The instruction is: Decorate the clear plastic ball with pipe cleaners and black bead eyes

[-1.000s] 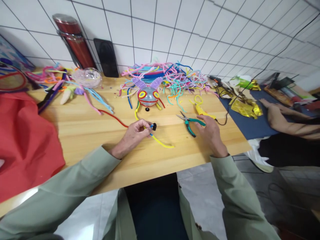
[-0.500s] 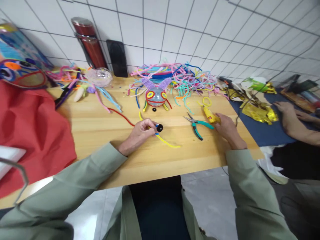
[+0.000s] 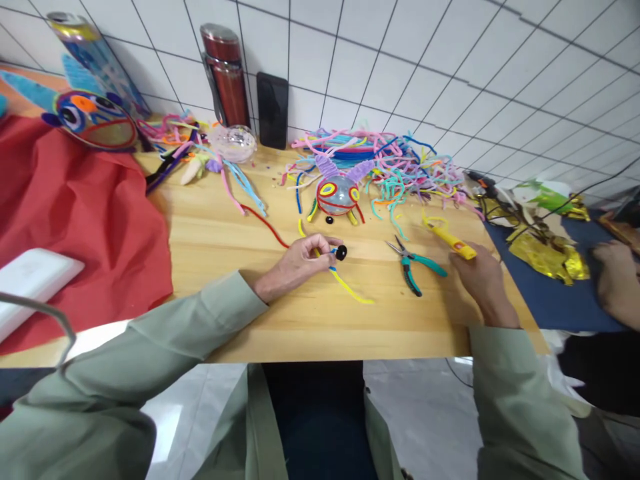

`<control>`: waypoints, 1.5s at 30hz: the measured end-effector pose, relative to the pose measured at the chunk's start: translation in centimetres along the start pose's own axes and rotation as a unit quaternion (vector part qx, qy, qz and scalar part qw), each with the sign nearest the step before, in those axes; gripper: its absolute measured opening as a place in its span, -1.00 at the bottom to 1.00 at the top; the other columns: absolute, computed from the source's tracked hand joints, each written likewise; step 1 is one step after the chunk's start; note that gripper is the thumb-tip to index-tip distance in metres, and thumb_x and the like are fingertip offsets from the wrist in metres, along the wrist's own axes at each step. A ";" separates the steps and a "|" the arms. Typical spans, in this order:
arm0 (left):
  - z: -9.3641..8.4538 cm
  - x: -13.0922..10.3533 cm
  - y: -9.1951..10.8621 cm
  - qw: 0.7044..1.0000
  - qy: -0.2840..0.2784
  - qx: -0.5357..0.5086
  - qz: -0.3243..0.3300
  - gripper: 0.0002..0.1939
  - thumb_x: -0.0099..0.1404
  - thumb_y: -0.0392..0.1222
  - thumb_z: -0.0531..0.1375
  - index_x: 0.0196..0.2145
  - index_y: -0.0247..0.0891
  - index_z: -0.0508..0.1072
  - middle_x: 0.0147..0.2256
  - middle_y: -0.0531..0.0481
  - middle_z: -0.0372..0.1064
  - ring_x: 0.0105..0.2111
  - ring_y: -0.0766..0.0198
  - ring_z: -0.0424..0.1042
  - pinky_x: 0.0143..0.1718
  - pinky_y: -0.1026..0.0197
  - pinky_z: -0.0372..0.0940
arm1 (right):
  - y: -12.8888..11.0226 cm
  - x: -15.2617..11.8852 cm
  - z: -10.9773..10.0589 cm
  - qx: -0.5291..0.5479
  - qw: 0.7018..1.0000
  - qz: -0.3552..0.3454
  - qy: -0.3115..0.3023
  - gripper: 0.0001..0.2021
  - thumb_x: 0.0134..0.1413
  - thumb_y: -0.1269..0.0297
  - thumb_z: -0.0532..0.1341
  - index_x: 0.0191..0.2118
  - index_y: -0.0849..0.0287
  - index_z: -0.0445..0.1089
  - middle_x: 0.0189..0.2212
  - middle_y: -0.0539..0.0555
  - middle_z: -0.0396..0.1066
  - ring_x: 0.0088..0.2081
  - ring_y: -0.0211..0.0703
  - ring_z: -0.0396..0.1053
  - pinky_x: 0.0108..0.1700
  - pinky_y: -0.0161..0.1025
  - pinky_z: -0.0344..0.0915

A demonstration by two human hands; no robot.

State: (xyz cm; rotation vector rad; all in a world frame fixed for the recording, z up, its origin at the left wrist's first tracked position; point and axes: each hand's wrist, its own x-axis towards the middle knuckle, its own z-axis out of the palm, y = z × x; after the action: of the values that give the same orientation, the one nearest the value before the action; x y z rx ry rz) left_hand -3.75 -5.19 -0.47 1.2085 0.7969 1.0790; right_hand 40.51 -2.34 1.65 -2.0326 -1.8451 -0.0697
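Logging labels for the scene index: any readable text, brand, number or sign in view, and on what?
No readable text anywhere.
Tall can: printed, too blurred to read.
Yellow tool: no mark legible.
Pliers: none legible.
Red flask, phone: none visible.

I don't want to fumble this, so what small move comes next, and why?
Probably bring the yellow tool toward the black piece: your right hand grips the tool, your left hand holds the piece, and pliers lie between them.
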 end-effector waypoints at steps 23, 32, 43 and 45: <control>-0.5 -0.3 0.1 0.997 -0.010 -0.017 -0.070 -0.68 0.27 0.03 0.45 -0.27 -0.21 0.47 -0.30 -0.03 0.63 -0.22 0.15 0.63 -0.20 0.16 0.44 | -11.5 -1.1 -2.9 0.491 0.866 0.076 -0.053 -0.73 -0.03 0.05 0.45 -0.26 0.07 0.54 -0.33 0.01 0.54 -0.47 -0.23 0.33 -0.36 -0.20 0.38; -0.3 0.0 0.4 0.999 0.015 0.006 -0.044 -0.70 0.25 0.04 0.40 -0.28 -0.21 0.47 -0.16 -0.06 0.63 -0.26 0.22 0.56 -0.21 0.19 0.39 | -15.0 -1.4 -3.1 0.490 0.856 0.015 -0.164 -0.66 -0.05 -0.01 0.53 -0.20 0.06 0.60 -0.35 0.04 0.58 -0.35 -0.07 0.49 -0.21 -0.07 0.53; -1.2 -0.3 1.2 0.883 0.072 0.460 0.056 -0.86 0.22 -0.38 0.25 -0.31 -0.17 0.42 -0.45 0.09 0.37 -0.46 0.27 0.28 -0.40 0.20 0.01 | -16.3 -2.9 -0.7 0.378 0.878 -0.068 -0.287 -0.67 0.08 -0.07 0.51 -0.27 0.10 0.62 -0.37 0.04 0.61 -0.36 -0.07 0.47 -0.35 -0.19 0.42; -1.1 -0.5 1.3 0.890 0.048 0.451 0.048 -0.84 0.21 -0.38 0.26 -0.27 -0.17 0.42 -0.43 0.09 0.39 -0.45 0.26 0.30 -0.40 0.21 0.04 | -16.1 -3.1 -0.1 0.366 0.879 -0.078 -0.297 -0.70 0.11 -0.05 0.51 -0.30 0.08 0.60 -0.36 0.03 0.61 -0.36 -0.08 0.47 -0.34 -0.20 0.43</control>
State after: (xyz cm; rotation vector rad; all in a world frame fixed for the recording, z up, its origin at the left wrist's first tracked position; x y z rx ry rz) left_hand -5.17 -5.28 0.52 1.9921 1.4099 0.8513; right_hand 24.54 -4.47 4.93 -1.4266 -1.9236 1.1472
